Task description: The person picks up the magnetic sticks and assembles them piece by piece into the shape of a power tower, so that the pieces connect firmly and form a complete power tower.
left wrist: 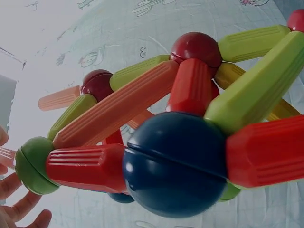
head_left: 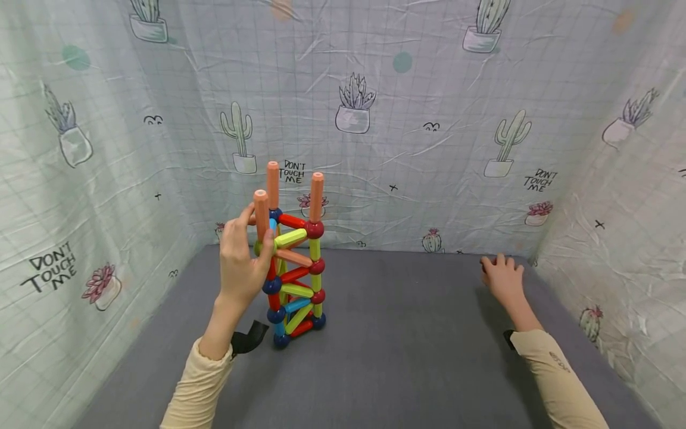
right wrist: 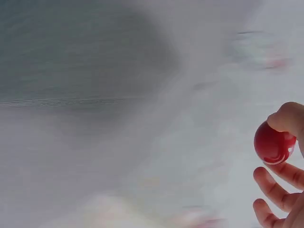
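Observation:
A tall tower [head_left: 316,280] of coloured magnetic sticks and balls stands on the grey table. At its upper left corner, my left hand [head_left: 238,256] grips an upright orange stick [head_left: 261,217] with thumb and fingers, just by a green ball [left wrist: 35,165]. A big blue ball [left wrist: 175,164] joined to red sticks fills much of the left wrist view. Far to the right, my right hand [head_left: 505,283] is held over the table and pinches a red ball [right wrist: 273,142] between thumb and finger; its other fingers are loosely bent.
Two more orange sticks, one at the back [head_left: 273,185] and one at the right [head_left: 317,196], rise from the tower's top corners. A cactus-patterned curtain [head_left: 407,161] encloses the grey table [head_left: 391,333] at the back and sides.

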Motion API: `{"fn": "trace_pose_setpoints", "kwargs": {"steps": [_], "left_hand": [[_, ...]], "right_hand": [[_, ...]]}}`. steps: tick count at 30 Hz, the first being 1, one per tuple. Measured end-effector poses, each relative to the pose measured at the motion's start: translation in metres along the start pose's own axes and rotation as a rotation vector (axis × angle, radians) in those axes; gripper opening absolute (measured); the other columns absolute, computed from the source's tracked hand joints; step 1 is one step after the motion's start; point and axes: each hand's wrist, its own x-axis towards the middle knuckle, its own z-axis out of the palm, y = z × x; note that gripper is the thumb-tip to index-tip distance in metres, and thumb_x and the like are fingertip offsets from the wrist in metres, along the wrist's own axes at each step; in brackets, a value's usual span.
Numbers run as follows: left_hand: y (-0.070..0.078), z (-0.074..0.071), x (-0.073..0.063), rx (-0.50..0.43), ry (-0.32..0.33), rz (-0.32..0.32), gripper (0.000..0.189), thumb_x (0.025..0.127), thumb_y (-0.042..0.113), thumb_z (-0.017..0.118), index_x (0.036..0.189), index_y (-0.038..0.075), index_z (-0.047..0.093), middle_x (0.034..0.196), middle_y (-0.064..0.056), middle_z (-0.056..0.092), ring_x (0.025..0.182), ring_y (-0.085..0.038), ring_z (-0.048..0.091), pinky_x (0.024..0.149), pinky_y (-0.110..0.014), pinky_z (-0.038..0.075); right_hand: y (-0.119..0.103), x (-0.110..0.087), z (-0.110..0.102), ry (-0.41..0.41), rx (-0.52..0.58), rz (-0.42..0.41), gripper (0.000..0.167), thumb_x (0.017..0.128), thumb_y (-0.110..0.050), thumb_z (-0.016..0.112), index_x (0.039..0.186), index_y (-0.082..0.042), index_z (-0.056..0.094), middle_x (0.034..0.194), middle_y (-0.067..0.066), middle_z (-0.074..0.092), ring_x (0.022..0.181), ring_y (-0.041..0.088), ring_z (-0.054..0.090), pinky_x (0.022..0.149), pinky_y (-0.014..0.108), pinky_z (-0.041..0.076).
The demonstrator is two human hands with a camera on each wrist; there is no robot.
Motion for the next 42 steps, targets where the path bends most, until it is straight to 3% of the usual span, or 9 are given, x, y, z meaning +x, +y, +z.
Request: {"fn": "trace_pose_setpoints", "kwargs": {"steps": [5, 9, 13, 16, 19, 25, 32, 38, 42], "left_hand": [[0.0, 0.001, 0.005, 0.005, 0.033, 0.016, 0.044, 0.092, 0.028, 0.047, 0.12, -0.005, 0.046, 0.089, -0.024, 0.055, 0.085, -0.034, 0.049, 0.075, -0.045, 0.037], [0.001, 0.002, 0.009, 0.017, 0.035, 0.014, 0.041, 0.091, 0.024, 0.049, 0.119, -0.005, 0.047, 0.086, -0.023, 0.057, 0.082, -0.034, 0.048, 0.073, -0.044, 0.037], [0.002, 0.004, 0.012, 0.022, 0.016, -0.007, 0.037, 0.086, 0.013, 0.054, 0.118, -0.004, 0.049, 0.084, -0.022, 0.058, 0.079, -0.033, 0.048, 0.071, -0.043, 0.037], [0.003, 0.005, 0.013, 0.034, 0.005, -0.028, 0.037, 0.083, 0.007, 0.056, 0.118, -0.003, 0.05, 0.083, -0.021, 0.058, 0.078, -0.032, 0.048, 0.07, -0.043, 0.037], [0.003, 0.005, 0.014, 0.05, -0.006, -0.04, 0.037, 0.082, 0.006, 0.056, 0.118, -0.003, 0.05, 0.083, -0.021, 0.059, 0.077, -0.032, 0.048, 0.07, -0.043, 0.037], [0.005, 0.003, 0.017, 0.069, -0.029, -0.047, 0.038, 0.083, 0.007, 0.057, 0.119, -0.001, 0.049, 0.086, -0.021, 0.06, 0.079, -0.033, 0.049, 0.072, -0.044, 0.038], [0.007, 0.004, 0.017, 0.081, -0.028, -0.036, 0.037, 0.083, 0.007, 0.056, 0.118, -0.002, 0.05, 0.088, -0.021, 0.06, 0.079, -0.033, 0.049, 0.071, -0.044, 0.039], [0.008, 0.007, 0.017, 0.1, -0.025, -0.043, 0.036, 0.083, 0.008, 0.054, 0.118, -0.004, 0.05, 0.088, -0.02, 0.059, 0.078, -0.033, 0.049, 0.07, -0.044, 0.039], [0.009, 0.008, 0.017, 0.116, -0.026, -0.052, 0.036, 0.084, 0.009, 0.054, 0.117, -0.004, 0.05, 0.089, -0.021, 0.058, 0.077, -0.032, 0.048, 0.069, -0.044, 0.038]], "right_hand": [[-0.072, 0.038, -0.061, 0.295, 0.062, -0.227, 0.036, 0.076, -0.011, 0.067, 0.109, -0.01, 0.054, 0.096, 0.02, 0.051, 0.081, 0.038, 0.046, 0.063, 0.05, 0.035], [-0.139, 0.065, -0.119, 0.473, 0.216, -0.391, 0.042, 0.073, -0.012, 0.07, 0.111, -0.005, 0.055, 0.099, 0.017, 0.057, 0.085, 0.034, 0.051, 0.067, 0.046, 0.038], [-0.198, 0.084, -0.172, 0.537, 0.437, -0.528, 0.041, 0.076, -0.013, 0.069, 0.111, 0.001, 0.052, 0.101, 0.016, 0.059, 0.089, 0.028, 0.05, 0.075, 0.041, 0.04], [-0.236, 0.093, -0.204, 0.528, 0.594, -0.627, 0.037, 0.079, -0.013, 0.067, 0.111, 0.0, 0.053, 0.105, 0.014, 0.059, 0.093, 0.025, 0.048, 0.081, 0.038, 0.04], [-0.27, 0.102, -0.224, 0.5, 0.642, -0.719, 0.038, 0.081, -0.018, 0.065, 0.113, -0.003, 0.054, 0.109, 0.011, 0.057, 0.098, 0.024, 0.046, 0.085, 0.037, 0.038], [-0.316, 0.11, -0.232, 0.48, 0.553, -0.81, 0.039, 0.082, -0.026, 0.063, 0.117, -0.01, 0.057, 0.11, 0.006, 0.057, 0.098, 0.02, 0.045, 0.08, 0.035, 0.036], [-0.335, 0.112, -0.225, 0.442, 0.48, -0.826, 0.041, 0.084, -0.027, 0.061, 0.122, -0.013, 0.055, 0.114, 0.003, 0.057, 0.101, 0.019, 0.043, 0.075, 0.034, 0.035], [-0.322, 0.114, -0.217, 0.407, 0.594, -0.724, 0.047, 0.084, -0.027, 0.061, 0.126, -0.01, 0.049, 0.117, 0.006, 0.055, 0.103, 0.02, 0.044, 0.081, 0.036, 0.035], [-0.308, 0.114, -0.204, 0.286, 0.768, -0.583, 0.046, 0.085, -0.025, 0.06, 0.125, -0.007, 0.046, 0.112, 0.009, 0.056, 0.103, 0.022, 0.047, 0.089, 0.036, 0.036]]}}
